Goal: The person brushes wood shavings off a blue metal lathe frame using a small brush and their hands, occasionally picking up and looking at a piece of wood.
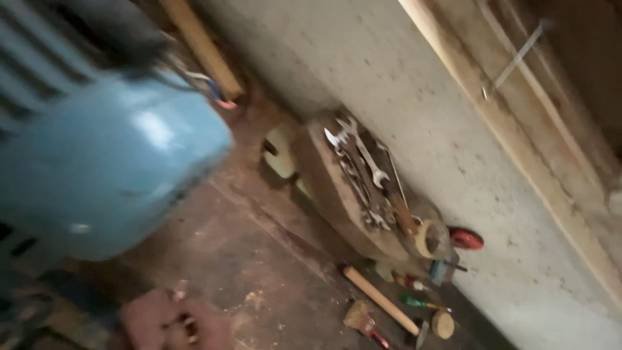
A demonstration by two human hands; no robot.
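Note:
Neither of my hands shows in this tilted, blurred head view. A large light-blue rounded tank (103,168) fills the left side, close to the camera. Against the pale wall (414,97) lies a thick wooden block (327,188) with several metal wrenches (359,162) spread on top. Beside the block's lower end sits a roll of tape (427,238) and a red disc (466,238). A hammer with a wooden handle (379,299) lies on the dirty floor (259,259), next to a small brush (360,317).
A wooden plank (201,45) leans at the top, with wires near its foot. A long timber beam (518,149) runs along the wall at right. Screwdrivers (418,301) and a round wooden piece (443,324) lie near the hammer. A blurred reddish object (172,321) sits at the bottom left.

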